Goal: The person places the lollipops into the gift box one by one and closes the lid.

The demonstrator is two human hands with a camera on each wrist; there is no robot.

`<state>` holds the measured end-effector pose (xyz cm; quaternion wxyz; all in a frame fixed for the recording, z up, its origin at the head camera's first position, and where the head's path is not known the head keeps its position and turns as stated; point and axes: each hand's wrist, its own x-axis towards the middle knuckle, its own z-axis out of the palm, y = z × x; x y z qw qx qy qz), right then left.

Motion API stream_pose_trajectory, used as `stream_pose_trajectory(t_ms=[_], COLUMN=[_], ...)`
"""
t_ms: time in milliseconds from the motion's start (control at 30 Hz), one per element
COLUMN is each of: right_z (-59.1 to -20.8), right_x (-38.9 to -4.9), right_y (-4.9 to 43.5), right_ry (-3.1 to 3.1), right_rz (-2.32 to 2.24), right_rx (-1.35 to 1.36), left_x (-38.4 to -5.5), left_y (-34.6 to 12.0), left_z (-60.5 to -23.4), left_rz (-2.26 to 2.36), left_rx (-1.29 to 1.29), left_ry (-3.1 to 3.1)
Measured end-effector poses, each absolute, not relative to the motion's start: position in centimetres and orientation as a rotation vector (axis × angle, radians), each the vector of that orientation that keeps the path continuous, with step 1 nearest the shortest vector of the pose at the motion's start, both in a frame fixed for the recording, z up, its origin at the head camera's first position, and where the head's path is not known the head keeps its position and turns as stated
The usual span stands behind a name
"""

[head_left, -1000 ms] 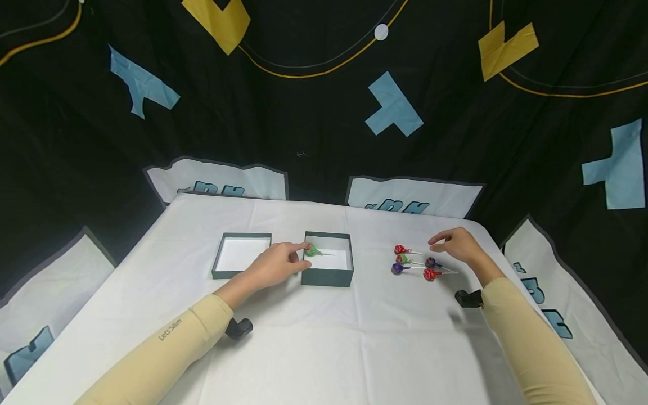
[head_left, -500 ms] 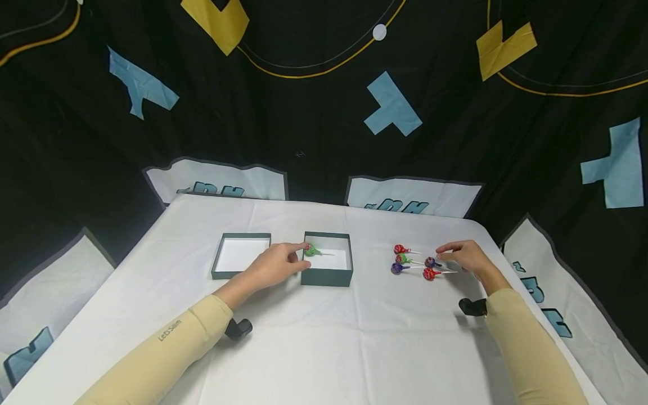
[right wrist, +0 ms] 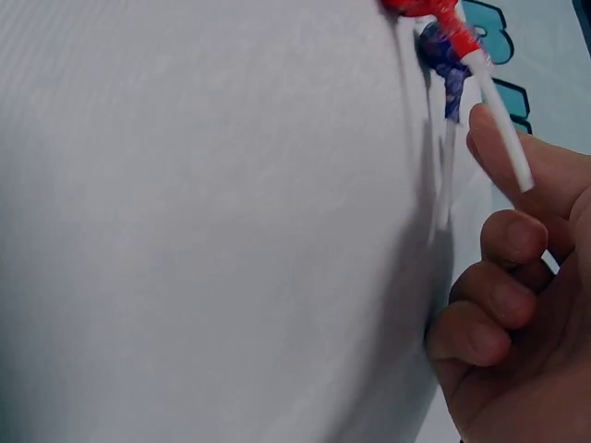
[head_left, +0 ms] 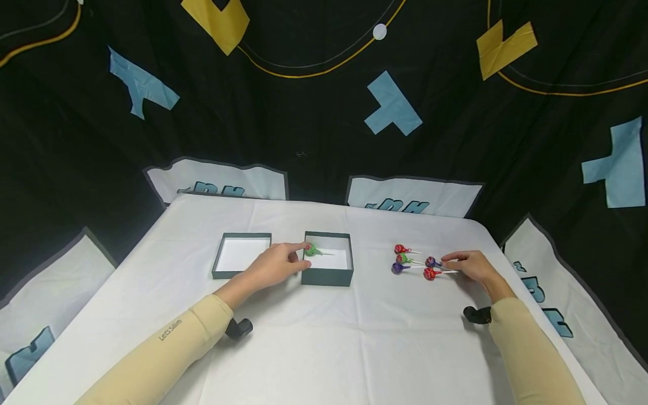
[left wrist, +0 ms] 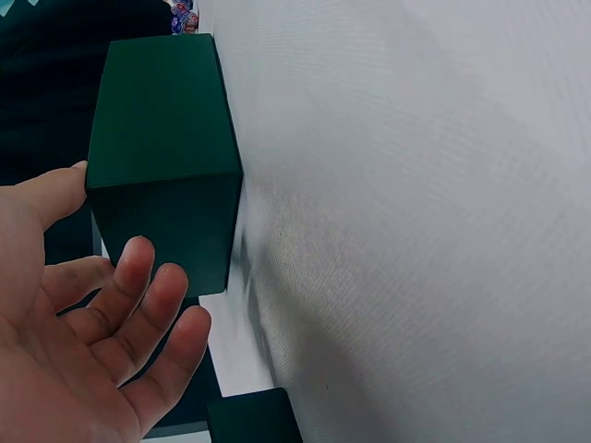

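My left hand [head_left: 275, 264] holds the left side of an open dark green box [head_left: 328, 277], thumb and index finger at its rim; the other fingers curl by its side wall in the left wrist view. Inside the box lies a green-wrapped lollipop [head_left: 311, 251]. Over on the right, my right hand [head_left: 473, 265] is low beside a purple lollipop [head_left: 430, 262]. In the right wrist view its fingers are bent, with the purple lollipop's stick [right wrist: 448, 175] just apart from them. A red lollipop's stick [right wrist: 503, 125] crosses in front of the hand there.
A shallow green lid [head_left: 243, 274] with a white inside lies left of the box. More lollipops sit in the group: a red one [head_left: 400, 249], a green one [head_left: 401, 259], a dark purple one [head_left: 397, 268] and another red one [head_left: 430, 274]. White cloth [head_left: 324, 349] covers the table.
My right hand has moved down and slightly right, from above the lollipops to beside the purple one. My left hand and the box stay where they were.
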<state>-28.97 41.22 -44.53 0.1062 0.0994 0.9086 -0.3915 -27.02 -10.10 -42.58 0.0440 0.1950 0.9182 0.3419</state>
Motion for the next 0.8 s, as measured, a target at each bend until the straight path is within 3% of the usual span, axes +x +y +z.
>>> stream_pose_trajectory(t_ms=[800], right_z=[-45.1], right_x=[-28.5], right_y=[42.9], right_ry=[2.596], right_rz=[-1.229], right_rx=[0.350], left_x=[-27.0], left_y=[-10.1], left_z=[-42.7], left_rz=[1.056], left_rx=[0.590], left_ry=[2.801])
